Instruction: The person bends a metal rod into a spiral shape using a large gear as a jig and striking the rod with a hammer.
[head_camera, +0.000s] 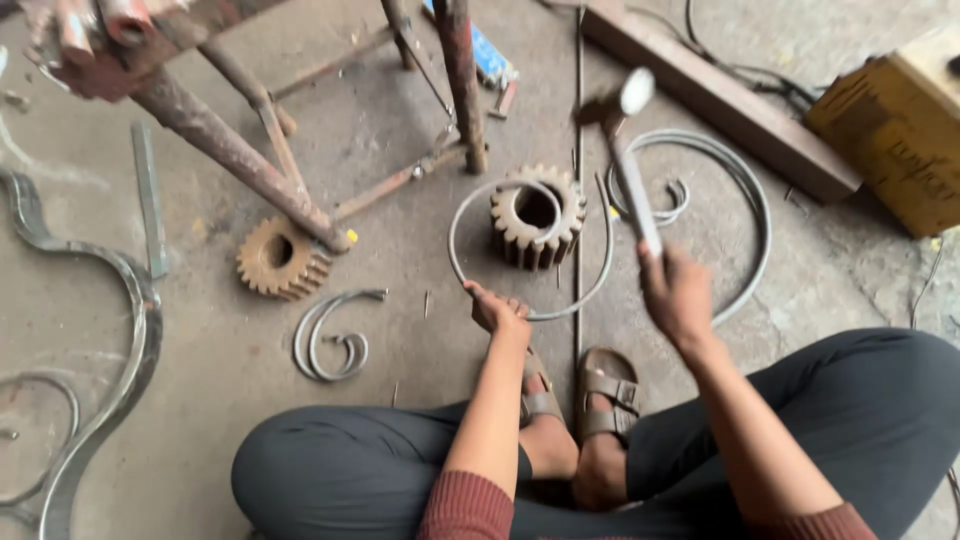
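From the head camera you are sitting on the concrete floor (400, 250) with knees spread and sandalled feet drawn in. Your left hand (497, 310) has its fingers closed around the near edge of a thin metal ring (455, 235), which lies on the floor and loops around a rusty gear (537, 215) standing on its flat face; the far side of the ring rests against that gear's teeth. Your right hand (677, 295) is wrapped fully around the handle of a hammer (630, 150), raised above the floor, its head blurred and up to the right of the gear. A second, smaller gear (280, 258) lies well to the left, beside the leg of a rusty metal frame (230, 150). A small curled metal scroll (330, 335) lies near your left knee, and a larger spiral scroll (740, 210) sits behind the hammer. A yellow box (900, 125) stands at the far right.
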